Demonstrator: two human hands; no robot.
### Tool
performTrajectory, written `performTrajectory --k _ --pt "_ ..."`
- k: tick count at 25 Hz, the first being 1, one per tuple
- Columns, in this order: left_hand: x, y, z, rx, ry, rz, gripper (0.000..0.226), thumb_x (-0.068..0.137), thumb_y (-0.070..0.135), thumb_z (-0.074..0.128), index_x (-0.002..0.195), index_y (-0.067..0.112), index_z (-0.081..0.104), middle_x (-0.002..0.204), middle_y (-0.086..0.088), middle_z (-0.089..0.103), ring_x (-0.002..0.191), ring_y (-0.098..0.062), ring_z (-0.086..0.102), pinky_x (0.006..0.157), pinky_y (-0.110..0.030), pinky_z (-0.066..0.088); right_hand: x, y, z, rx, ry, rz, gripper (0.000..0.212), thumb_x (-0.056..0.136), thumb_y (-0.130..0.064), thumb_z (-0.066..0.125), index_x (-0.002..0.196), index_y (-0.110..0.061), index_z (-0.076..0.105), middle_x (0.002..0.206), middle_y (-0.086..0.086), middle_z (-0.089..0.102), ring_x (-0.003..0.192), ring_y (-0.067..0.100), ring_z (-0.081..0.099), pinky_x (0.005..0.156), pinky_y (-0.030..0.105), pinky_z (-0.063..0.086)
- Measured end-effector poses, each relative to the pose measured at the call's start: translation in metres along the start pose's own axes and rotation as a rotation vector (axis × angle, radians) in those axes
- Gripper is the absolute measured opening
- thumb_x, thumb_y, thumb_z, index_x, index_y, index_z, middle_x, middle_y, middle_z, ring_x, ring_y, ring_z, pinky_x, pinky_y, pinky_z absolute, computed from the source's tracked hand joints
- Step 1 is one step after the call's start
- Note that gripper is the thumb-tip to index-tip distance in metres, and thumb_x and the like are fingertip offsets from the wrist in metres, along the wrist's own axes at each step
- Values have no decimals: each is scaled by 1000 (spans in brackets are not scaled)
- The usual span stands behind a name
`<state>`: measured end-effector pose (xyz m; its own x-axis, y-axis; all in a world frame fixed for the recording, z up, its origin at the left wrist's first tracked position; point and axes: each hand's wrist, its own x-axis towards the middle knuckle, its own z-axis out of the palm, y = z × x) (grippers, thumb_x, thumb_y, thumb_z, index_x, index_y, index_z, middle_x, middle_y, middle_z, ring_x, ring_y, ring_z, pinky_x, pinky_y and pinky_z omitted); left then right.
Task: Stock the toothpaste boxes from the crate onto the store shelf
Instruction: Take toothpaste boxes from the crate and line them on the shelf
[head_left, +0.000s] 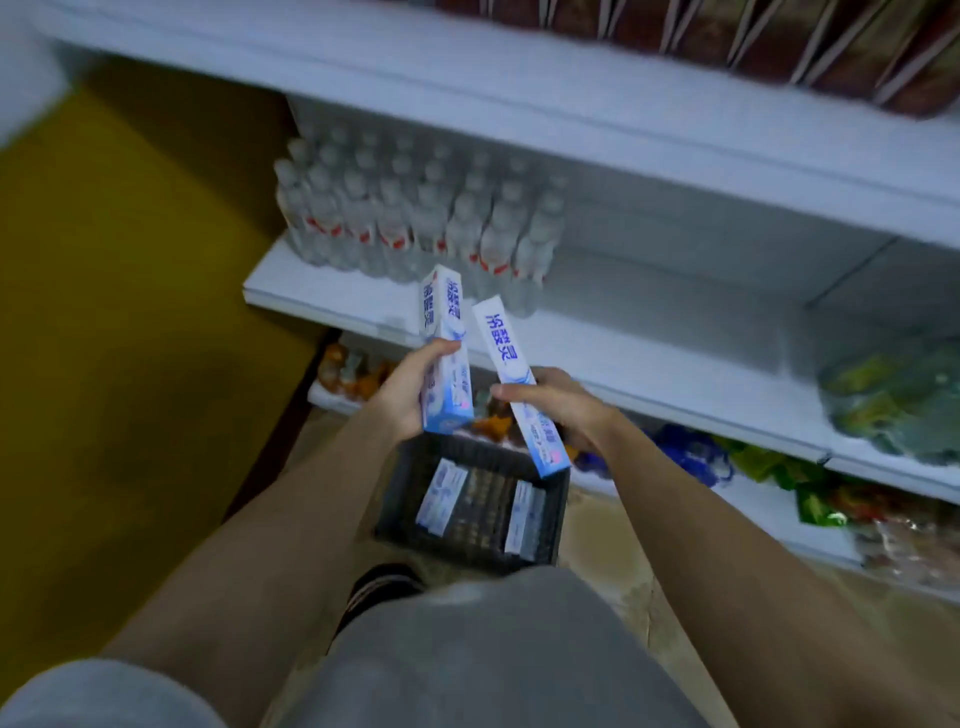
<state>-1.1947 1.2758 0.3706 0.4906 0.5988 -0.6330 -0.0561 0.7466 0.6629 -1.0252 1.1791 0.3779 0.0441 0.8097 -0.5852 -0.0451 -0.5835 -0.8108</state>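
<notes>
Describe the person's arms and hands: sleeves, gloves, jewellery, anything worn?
Both forearms are bare up to the frame edge; no sleeve shows on either. The left hand and right hand wear no gloves. No watch, ring or bracelet is visible, though the frame is blurred. Below the arms, grey clothing covers the legs.

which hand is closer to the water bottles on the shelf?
Left. The left hand is just below and in front of the water bottles; the right hand sits lower, farther right.
</notes>
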Motion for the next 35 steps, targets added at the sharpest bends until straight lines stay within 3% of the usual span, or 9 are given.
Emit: performTrajectory --k 6,11,14,16,18,20,24,28,35 --pt "-24 47 52 -157 -79 233 37 93 29 58 128 17 60 120 -13 70 107 -30 68 84 -45 55 -16 -63 -8 40 -72 -150 57 75 -33 82 126 -21 60 117 3 72 108 27 68 94 43 53" --pt "-34 88 76 17 -166 334 50 86 37 66 129 12 59 119 -10 69 107 -28 66 81 -37 56 -34 -105 -38 1 -48 -263 48 78 -17 80 120 -20 59 113 6 73 102 32 70 90 56 54" --pt "-48 138 80 28 -160 385 52 82 54 64 117 16 63 107 -8 67 93 -26 61 81 -35 51 -52 -140 -68 -221 -30 -329 54 74 -21 84 121 -21 58 111 0 74 98 25 72 87 49 58" --pt "-59 180 76 23 -126 429 65 82 63 58 126 16 57 124 -15 66 111 -33 63 96 -44 49 -69 -163 -86 -363 -20 -362 53 74 -23 84 121 -23 59 108 -5 75 94 18 73 82 38 59" --pt "-72 218 74 210 -128 420 73 84 66 52 132 11 55 133 -19 61 122 -33 59 101 -47 47 -87 -184 -100 -458 -14 -392 49 76 -18 83 119 -23 60 106 -8 75 92 14 73 77 29 57" --pt "-89 247 83 681 -137 331 68 86 60 53 133 11 57 121 -15 69 107 -26 65 85 -37 56 -104 -202 -111 -574 4 -411 49 75 -18 83 118 -23 60 106 -9 73 95 14 71 78 27 55" --pt "-123 272 130 1559 -167 139 39 84 49 69 115 25 72 96 8 76 76 -9 71 55 -21 52 -123 -226 -118 -762 69 -416 51 67 -21 88 111 -19 61 107 -4 72 100 20 68 88 39 56" --pt "-110 266 143 1761 -212 86 62 63 57 84 116 33 64 112 5 71 93 -16 73 82 -38 59 -132 -237 -107 -806 100 -406 54 64 -23 89 109 -19 61 105 -5 73 97 20 70 92 46 55" --pt "-138 330 117 1590 -323 269 49 71 46 84 113 26 70 114 -3 72 102 -22 69 87 -40 55 -181 -287 -94 -679 333 -494 41 75 -36 83 109 -22 65 98 -2 73 84 15 69 76 29 55"
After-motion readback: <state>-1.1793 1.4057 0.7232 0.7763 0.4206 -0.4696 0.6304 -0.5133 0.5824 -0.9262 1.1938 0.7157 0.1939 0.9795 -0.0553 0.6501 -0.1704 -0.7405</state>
